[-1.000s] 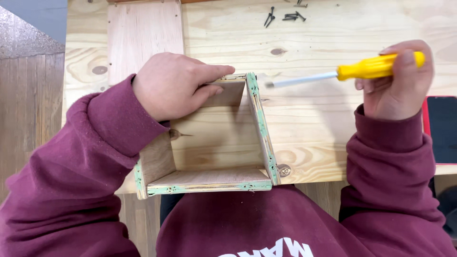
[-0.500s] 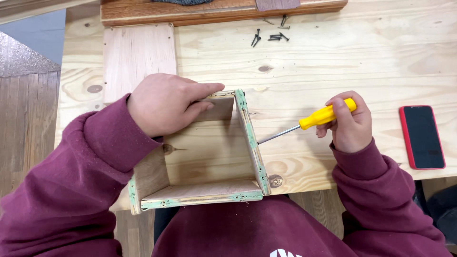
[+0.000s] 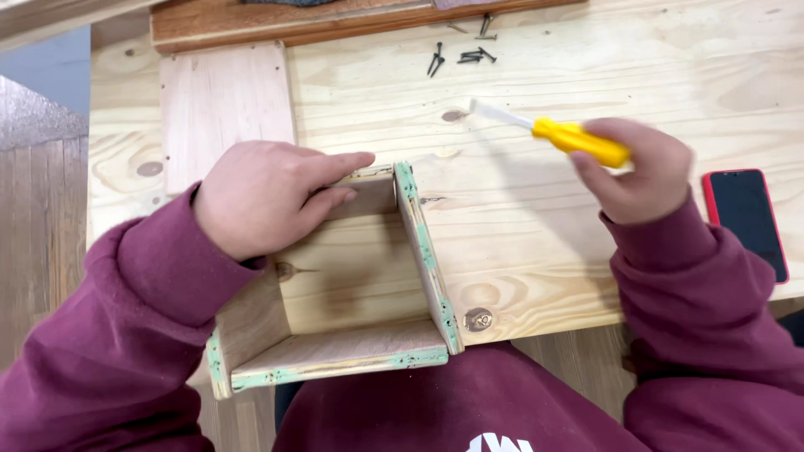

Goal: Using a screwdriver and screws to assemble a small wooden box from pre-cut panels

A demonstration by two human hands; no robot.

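An open wooden box (image 3: 352, 285) with green-stained edges lies at the near edge of a pale wooden table (image 3: 536, 243). My left hand (image 3: 272, 194) rests flat on the box's far wall and holds it down, fingers pointing right. My right hand (image 3: 641, 172) is raised to the right of the box and grips a yellow-handled screwdriver (image 3: 557, 134). The screwdriver's shaft points up and left, towards a small heap of dark screws (image 3: 461, 54) near the far edge. The screwdriver is blurred.
A loose flat board (image 3: 226, 109) lies on the table behind my left hand. A darker wooden plank (image 3: 335, 21) runs along the far edge. A phone in a red case (image 3: 749, 222) lies at the right. The floor (image 3: 38, 243) shows at the left.
My right hand has lifted the screwdriver away from the box's right wall and swung its tip up towards the screws. The left hand has stayed on the box.
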